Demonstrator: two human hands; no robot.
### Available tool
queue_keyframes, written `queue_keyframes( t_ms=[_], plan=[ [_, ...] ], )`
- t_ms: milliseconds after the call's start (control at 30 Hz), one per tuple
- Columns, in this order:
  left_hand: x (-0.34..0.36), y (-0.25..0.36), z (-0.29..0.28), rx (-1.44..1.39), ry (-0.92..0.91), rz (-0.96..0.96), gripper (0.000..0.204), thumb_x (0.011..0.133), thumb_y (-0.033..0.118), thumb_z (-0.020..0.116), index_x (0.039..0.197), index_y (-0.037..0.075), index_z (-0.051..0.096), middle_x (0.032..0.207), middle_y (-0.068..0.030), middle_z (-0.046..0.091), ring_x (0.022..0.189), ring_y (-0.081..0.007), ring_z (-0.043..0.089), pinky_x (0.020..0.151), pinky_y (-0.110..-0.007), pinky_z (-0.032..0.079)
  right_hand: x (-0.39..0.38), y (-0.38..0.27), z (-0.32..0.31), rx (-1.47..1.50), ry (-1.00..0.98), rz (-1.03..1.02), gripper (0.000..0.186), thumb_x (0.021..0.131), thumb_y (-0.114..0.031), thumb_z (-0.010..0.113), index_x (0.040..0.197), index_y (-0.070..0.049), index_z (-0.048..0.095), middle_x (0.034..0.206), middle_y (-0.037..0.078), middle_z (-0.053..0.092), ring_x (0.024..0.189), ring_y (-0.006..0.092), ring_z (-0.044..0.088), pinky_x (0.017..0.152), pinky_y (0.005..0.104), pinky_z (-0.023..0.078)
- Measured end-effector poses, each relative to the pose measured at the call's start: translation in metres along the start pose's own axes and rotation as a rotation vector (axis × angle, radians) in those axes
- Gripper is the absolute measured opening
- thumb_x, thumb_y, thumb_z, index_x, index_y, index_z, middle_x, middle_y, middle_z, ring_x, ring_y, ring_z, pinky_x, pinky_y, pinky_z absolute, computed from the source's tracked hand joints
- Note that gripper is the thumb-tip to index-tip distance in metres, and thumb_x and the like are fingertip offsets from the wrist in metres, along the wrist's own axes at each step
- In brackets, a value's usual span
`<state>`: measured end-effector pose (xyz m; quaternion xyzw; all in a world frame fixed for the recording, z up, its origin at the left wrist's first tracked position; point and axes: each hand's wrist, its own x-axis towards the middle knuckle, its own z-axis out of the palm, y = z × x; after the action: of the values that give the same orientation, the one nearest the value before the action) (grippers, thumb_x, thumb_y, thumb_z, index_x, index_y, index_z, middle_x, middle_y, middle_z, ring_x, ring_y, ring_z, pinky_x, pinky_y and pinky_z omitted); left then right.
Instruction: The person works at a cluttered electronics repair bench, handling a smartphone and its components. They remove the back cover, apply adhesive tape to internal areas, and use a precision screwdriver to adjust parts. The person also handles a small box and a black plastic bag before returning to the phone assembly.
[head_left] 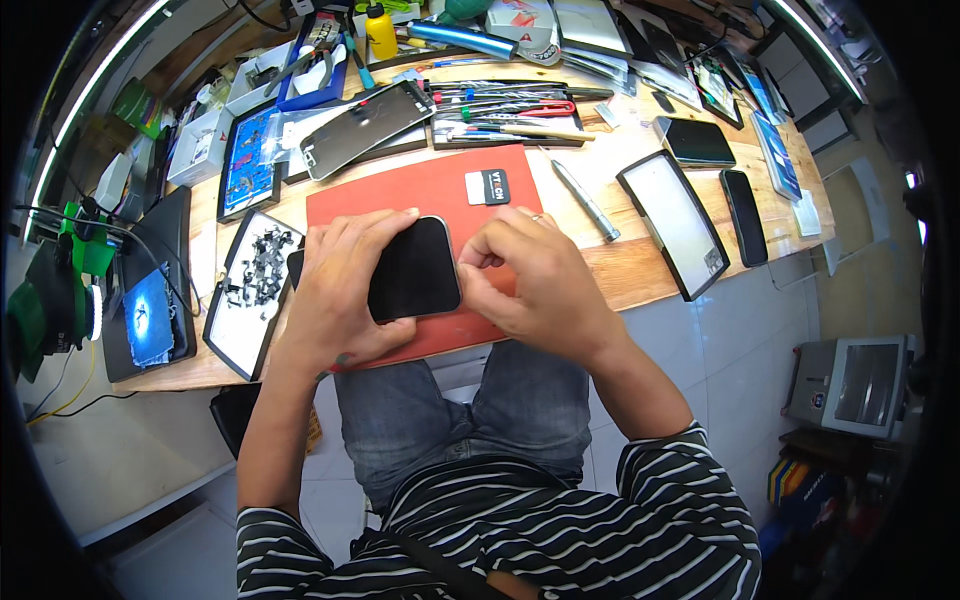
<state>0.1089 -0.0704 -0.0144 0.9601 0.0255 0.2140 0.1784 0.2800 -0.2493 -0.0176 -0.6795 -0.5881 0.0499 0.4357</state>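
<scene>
A black smartphone (pixel 420 268) with a dark, glossy screen lies sideways on a red-orange mat (pixel 400 200). My left hand (pixel 340 285) grips its left part, fingers over the far edge and thumb along the near edge; the palm covers much of that end. At the phone's right end is my right hand (pixel 530 272), thumb and fingers pinched together against the short edge. Whatever the pinch holds, if anything, is too small or hidden to make out. A small black-and-white card (pixel 488 187) lies beyond the phone on the mat.
Left of the mat sits a white tray (pixel 238 325) of small black parts. A silver pen-shaped tool (pixel 587 200) lies to the right, near a black-rimmed tray (pixel 672 215) and another phone (pixel 743 217). Behind are a tool tray (pixel 510 112) and a detached phone screen (pixel 365 130).
</scene>
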Motion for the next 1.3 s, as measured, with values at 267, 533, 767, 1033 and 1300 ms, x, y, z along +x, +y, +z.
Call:
queue_keyframes(
  t_ms=[267, 533, 767, 1033, 1300],
  plan=[
    [-0.004, -0.001, -0.004, -0.117, -0.088, -0.099, 0.091, 0.057, 0.019, 0.082, 0.144, 0.009, 0.055, 0.132, -0.0142, 0.063, 0.118, -0.0348, 0.059, 0.104, -0.046, 0.043, 0.001, 0.013, -0.024, 0.000, -0.129, -0.011, 0.012, 0.087, -0.009, 0.068, 0.088, -0.004, 0.057, 0.086, 0.009, 0.059, 0.081, 0.0269, 0.059, 0.078, 0.0388, 0.046],
    [0.005, 0.008, 0.002, -0.105, -0.214, -0.147, 0.092, 0.062, 0.021, 0.086, 0.147, 0.008, 0.054, 0.134, -0.0166, 0.060, 0.124, -0.0377, 0.055, 0.109, -0.048, 0.044, 0.053, 0.062, -0.032, -0.329, -0.231, -0.138, 0.016, 0.095, -0.017, 0.061, 0.090, -0.002, 0.059, 0.088, 0.013, 0.061, 0.088, 0.0311, 0.060, 0.086, 0.0438, 0.045],
    [-0.003, -0.002, -0.007, -0.155, -0.088, -0.185, 0.091, 0.065, 0.018, 0.086, 0.149, 0.007, 0.053, 0.135, -0.0191, 0.061, 0.125, -0.0385, 0.056, 0.109, -0.046, 0.046, 0.088, 0.072, 0.011, -0.439, -0.333, -0.183, 0.018, 0.096, -0.020, 0.065, 0.094, -0.002, 0.068, 0.098, 0.015, 0.066, 0.100, 0.0355, 0.062, 0.091, 0.0463, 0.045],
    [-0.007, -0.011, -0.006, -0.273, 0.050, -0.265, 0.087, 0.066, 0.016, 0.084, 0.148, 0.005, 0.055, 0.134, -0.0194, 0.063, 0.122, -0.0367, 0.061, 0.107, -0.043, 0.050, 0.065, 0.050, -0.014, -0.379, -0.202, -0.147, 0.010, 0.092, -0.012, 0.069, 0.095, -0.004, 0.075, 0.098, 0.011, 0.067, 0.095, 0.0332, 0.064, 0.087, 0.0440, 0.047],
    [-0.009, -0.006, 0.010, -0.072, -0.057, -0.222, 0.085, 0.066, 0.020, 0.082, 0.146, 0.004, 0.056, 0.133, -0.0182, 0.063, 0.125, -0.0364, 0.057, 0.111, -0.045, 0.044, -0.023, -0.020, -0.006, -0.167, -0.420, 0.005, 0.025, 0.087, -0.023, 0.080, 0.097, -0.005, 0.065, 0.093, 0.012, 0.060, 0.090, 0.0336, 0.062, 0.078, 0.0458, 0.045]
  ],
)
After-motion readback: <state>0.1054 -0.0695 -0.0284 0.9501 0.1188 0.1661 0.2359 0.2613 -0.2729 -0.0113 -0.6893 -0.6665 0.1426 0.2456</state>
